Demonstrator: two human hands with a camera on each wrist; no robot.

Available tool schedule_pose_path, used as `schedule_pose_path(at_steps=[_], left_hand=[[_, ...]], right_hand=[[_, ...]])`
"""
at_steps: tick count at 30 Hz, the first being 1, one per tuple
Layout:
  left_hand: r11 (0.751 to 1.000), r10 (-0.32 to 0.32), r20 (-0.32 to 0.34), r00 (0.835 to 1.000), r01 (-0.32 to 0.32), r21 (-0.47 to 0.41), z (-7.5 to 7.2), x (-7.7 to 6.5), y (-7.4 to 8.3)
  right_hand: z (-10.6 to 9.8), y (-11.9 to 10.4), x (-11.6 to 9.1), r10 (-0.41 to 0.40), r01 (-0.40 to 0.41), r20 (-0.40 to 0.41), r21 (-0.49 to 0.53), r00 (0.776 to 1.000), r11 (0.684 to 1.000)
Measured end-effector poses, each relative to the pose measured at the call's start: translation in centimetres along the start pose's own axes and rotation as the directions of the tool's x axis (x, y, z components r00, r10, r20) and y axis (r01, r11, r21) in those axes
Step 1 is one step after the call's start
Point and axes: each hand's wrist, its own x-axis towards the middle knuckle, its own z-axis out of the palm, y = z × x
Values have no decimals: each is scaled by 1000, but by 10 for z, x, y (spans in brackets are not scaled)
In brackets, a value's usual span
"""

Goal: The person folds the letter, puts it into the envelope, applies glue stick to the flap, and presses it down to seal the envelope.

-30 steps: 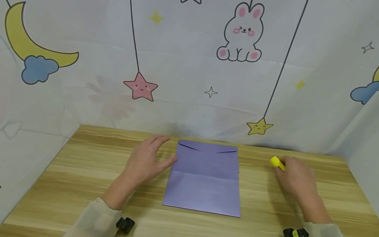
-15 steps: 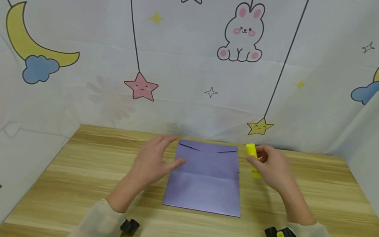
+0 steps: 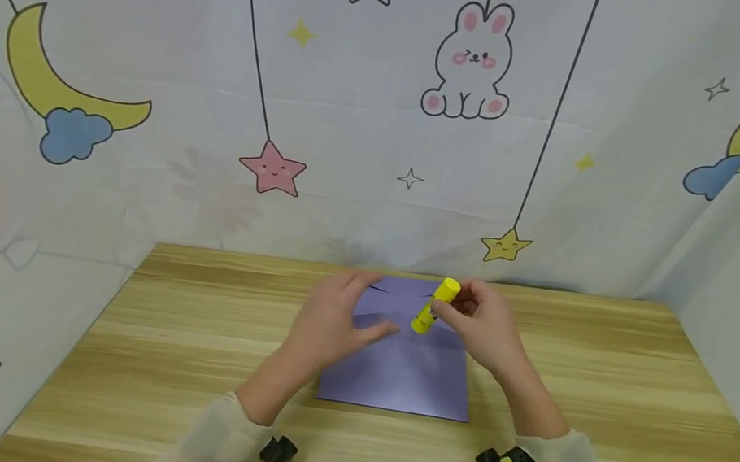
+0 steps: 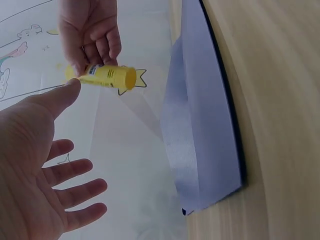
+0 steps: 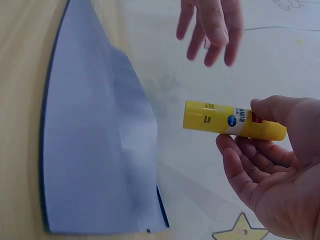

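Note:
A yellow glue stick (image 3: 436,306) is pinched between the thumb and fingers of my right hand (image 3: 482,329), held tilted over the purple envelope (image 3: 399,377). In the right wrist view the glue stick (image 5: 210,116) shows a printed label, and both its ends look covered. My left hand (image 3: 335,320) hovers over the envelope's left side, fingers spread and holding nothing. The left wrist view shows the left thumb (image 4: 65,97) overlapping one end of the glue stick. The envelope lies on the table with its flap side at the far end and a crease across its middle.
The wood-grain table (image 3: 196,332) extends around the envelope on both sides and in front. A white cloth (image 3: 361,114) printed with stars, moons and a rabbit hangs behind the table and along both sides.
My right hand has carried the glue stick leftward from the table's right side to over the envelope, turning it more upright. My left hand has moved right, over the envelope.

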Motion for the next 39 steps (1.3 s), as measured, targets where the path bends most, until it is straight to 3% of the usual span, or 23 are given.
schedule_pose_path(at_steps=[5, 14, 27, 30, 34, 39], left_hand=[[999, 32, 8, 999, -32, -16, 4, 1, 12], [997, 71, 8, 997, -71, -31, 11, -1, 21], [986, 150, -108, 983, -157, -55, 17, -2, 23], [987, 154, -110, 982, -158, -27, 16, -2, 22], [988, 154, -100, 983, -151, 29, 14, -2, 21], [979, 194, -73, 978, -189, 77, 13, -2, 19]], right_hand=[[15, -3, -3, -13, 10, 23, 139, 1000, 990], [33, -5, -9, 1, -19, 76, 247, 997, 969], [40, -6, -11, 36, -85, 127, 399, 991, 913], [38, -5, -10, 42, -92, 137, 383, 990, 919], [33, -3, -9, 58, -90, 119, 292, 991, 952], [29, 0, -7, 78, -99, 109, 201, 991, 975]])
